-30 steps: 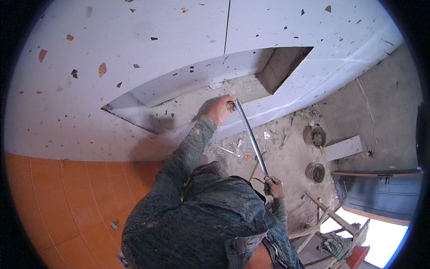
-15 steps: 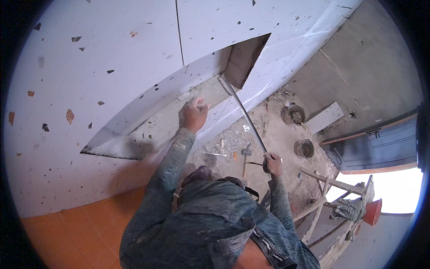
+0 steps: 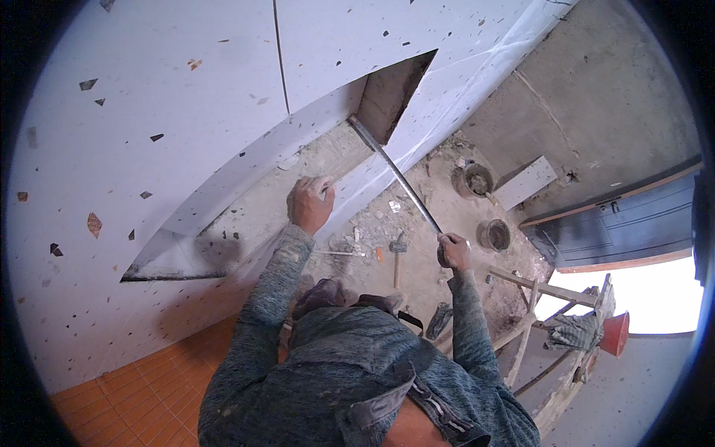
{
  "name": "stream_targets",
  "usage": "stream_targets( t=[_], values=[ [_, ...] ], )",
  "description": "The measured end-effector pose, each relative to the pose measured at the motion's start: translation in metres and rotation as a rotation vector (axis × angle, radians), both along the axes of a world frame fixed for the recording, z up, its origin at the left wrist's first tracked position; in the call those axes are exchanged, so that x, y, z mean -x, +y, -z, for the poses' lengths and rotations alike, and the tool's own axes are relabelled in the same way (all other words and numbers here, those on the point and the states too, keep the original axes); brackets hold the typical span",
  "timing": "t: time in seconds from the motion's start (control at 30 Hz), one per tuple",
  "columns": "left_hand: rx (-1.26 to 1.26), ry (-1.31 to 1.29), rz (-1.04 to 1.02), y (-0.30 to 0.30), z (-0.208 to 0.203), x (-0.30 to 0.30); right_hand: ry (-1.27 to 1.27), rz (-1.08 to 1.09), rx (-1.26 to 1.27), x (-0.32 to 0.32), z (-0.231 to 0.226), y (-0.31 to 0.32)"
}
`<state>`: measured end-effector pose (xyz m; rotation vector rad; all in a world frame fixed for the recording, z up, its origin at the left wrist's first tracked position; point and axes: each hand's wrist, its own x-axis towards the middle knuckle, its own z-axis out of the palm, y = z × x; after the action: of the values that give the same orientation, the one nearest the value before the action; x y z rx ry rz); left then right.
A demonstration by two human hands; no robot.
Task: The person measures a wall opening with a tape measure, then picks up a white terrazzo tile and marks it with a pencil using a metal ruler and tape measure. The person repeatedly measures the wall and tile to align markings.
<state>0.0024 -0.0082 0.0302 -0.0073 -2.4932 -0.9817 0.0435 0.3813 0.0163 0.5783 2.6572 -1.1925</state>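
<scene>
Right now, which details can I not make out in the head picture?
All in the head view:
- Long, straight grey metal bar: near end, covered by the bare right hand's grip.
- Bare left hand: whether it touches the rough grey ledge; the hand covers any contact.
- Lower round dark bucket: contents, too small.
- Blue-grey panelled door: right end, lost at dark lens rim.
</scene>
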Motion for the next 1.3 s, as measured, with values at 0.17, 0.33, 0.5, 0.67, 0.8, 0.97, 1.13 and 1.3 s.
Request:
stream_targets(
  t=[0.17, 0.33, 0.5, 0.67, 0.8, 0.97, 1.13, 1.3],
  values=[
    [0.0, -0.025, 0.011, 0.0, -0.004, 0.0, 0.011, -0.02, -0.065, 0.006, 0.0, 0.002],
    [0.129, -0.078, 0.082, 0.012, -0.005, 0.004, 0.0, -0.019, -0.082, 0.008, 0.004, 0.008],
    [0.348, -0.077, 0.222, 0.049, 0.0, 0.025, -0.014, -0.028, -0.124, 0.01, -0.005, 0.01],
    [0.421, -0.056, 0.289, 0.072, 0.0, 0.059, 0.013, -0.055, -0.131, 0.01, -0.025, 0.007],
    [0.491, -0.137, 0.38, 0.081, 0.0, 0.077, 0.02, -0.06, -0.145, 0.011, -0.035, 0.007],
    [0.597, -0.2, 0.462, 0.087, 0.003, 0.094, 0.048, -0.047, -0.083, 0.016, -0.041, 0.012],
    [0.515, -0.132, 0.437, 0.094, -0.004, 0.1, 0.032, -0.087, -0.129, 0.021, -0.056, 0.015],
    [0.136, 0.019, 0.573, 0.087, -0.016, 0.083, -0.057, -0.091, -0.135, 0.027, -0.07, 0.016]
  ],
)
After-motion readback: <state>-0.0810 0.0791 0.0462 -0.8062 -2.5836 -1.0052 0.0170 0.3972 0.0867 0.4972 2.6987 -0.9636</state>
